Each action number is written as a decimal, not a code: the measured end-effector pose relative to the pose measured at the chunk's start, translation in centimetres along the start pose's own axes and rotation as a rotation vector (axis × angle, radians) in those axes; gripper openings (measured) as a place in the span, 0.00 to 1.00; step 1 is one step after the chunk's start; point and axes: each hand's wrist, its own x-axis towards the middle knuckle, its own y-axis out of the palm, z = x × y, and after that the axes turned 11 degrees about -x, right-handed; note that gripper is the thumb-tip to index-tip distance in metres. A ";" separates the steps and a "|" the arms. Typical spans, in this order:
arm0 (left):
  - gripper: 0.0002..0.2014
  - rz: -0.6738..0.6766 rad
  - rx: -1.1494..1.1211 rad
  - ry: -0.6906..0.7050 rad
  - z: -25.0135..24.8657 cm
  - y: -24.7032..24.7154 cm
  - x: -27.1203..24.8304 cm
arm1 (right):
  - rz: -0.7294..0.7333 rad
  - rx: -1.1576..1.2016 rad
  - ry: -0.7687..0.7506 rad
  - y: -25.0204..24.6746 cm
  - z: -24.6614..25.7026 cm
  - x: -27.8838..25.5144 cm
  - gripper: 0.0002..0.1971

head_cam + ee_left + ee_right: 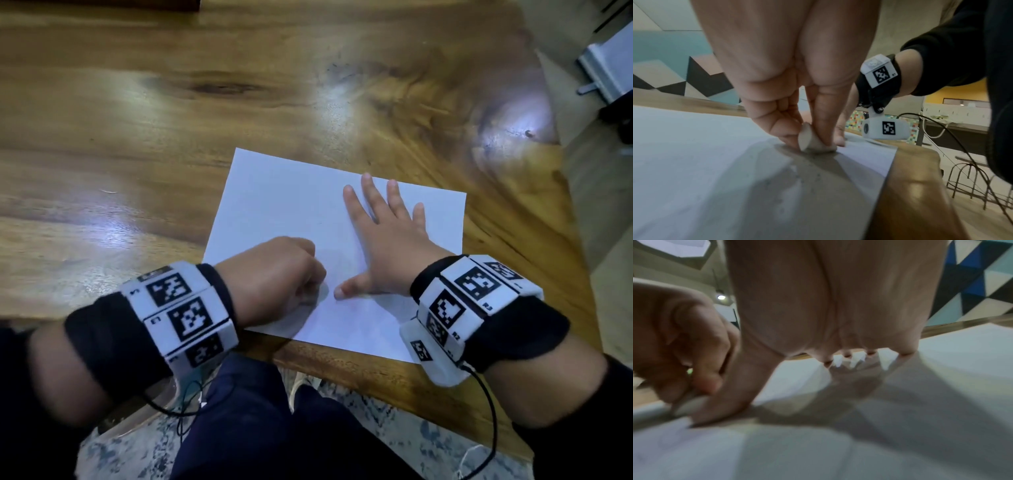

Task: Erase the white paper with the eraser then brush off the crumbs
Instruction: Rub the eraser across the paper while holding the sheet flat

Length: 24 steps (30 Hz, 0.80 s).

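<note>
Left hand [789, 100] pinching eraser [813, 142] flat on paper [291, 205], right hand [387, 240] pressing.

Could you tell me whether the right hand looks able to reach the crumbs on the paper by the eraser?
Probably yes: the right hand lies flat on the paper, its thumb right beside the eraser. Only the left hand, gripping the eraser, crowds the crumbs.

1. The table [239, 85] is varnished wood, glossy, with strong grain and bright glare patches toward 1 o'clock.
2. The white paper [281, 205] at 6 o'clock looks matt and smooth.
3. The eraser [812, 141] is dull white rubber, matt.
4. The wristbands [102, 329] are black cloth carrying white, printed plastic blocks.
</note>
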 end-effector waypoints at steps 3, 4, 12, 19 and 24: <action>0.05 0.033 -0.024 -0.085 0.6 -1.4 1.0 | 0.039 -0.072 -0.010 0.0 0.2 -0.1 0.77; 0.05 -0.008 -0.024 -0.105 1.0 -2.0 1.5 | 0.047 -0.082 -0.007 0.0 0.2 -0.1 0.78; 0.07 -0.035 -0.010 0.011 0.6 -1.2 1.3 | 0.062 -0.073 0.000 -0.3 0.3 -0.3 0.78; 0.03 0.128 -0.031 -0.069 1.0 -1.2 -0.5 | 0.055 -0.065 -0.003 -0.3 0.4 -0.3 0.78; 0.10 -0.083 -0.008 0.012 1.8 -1.5 -0.4 | 0.063 -0.063 -0.007 -0.3 0.3 -0.4 0.78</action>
